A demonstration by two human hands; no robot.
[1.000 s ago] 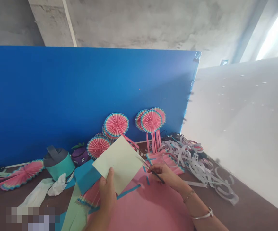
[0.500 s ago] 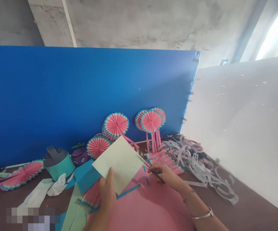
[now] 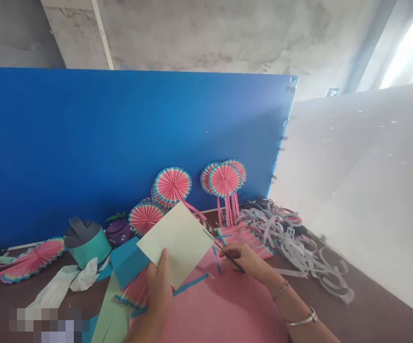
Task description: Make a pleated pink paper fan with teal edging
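My left hand (image 3: 160, 281) grips the lower left side of a pale cream sheet of paper (image 3: 176, 243), thumb on top. The sheet is tilted with one corner up. In my right hand (image 3: 240, 259) is a slim dark-handled tool (image 3: 234, 263) with a thin, light tip. That tip lies at the sheet's right corner; whether it is scissors or a knife I cannot tell. Under both hands spreads pink paper (image 3: 224, 305) with blue strips (image 3: 191, 284). A blue sheet (image 3: 129, 262) and a pleated pink piece (image 3: 138, 288) lie beside my left hand.
Several round pink paper fans (image 3: 173, 185) lean against the blue panel (image 3: 102, 133). Curled white strips (image 3: 285, 238) heap at the right. Left stand a teal-and-grey container (image 3: 88, 243) and a purple cup (image 3: 118, 232), near a crumpled white tissue (image 3: 85, 276) on the brown table (image 3: 364, 286).
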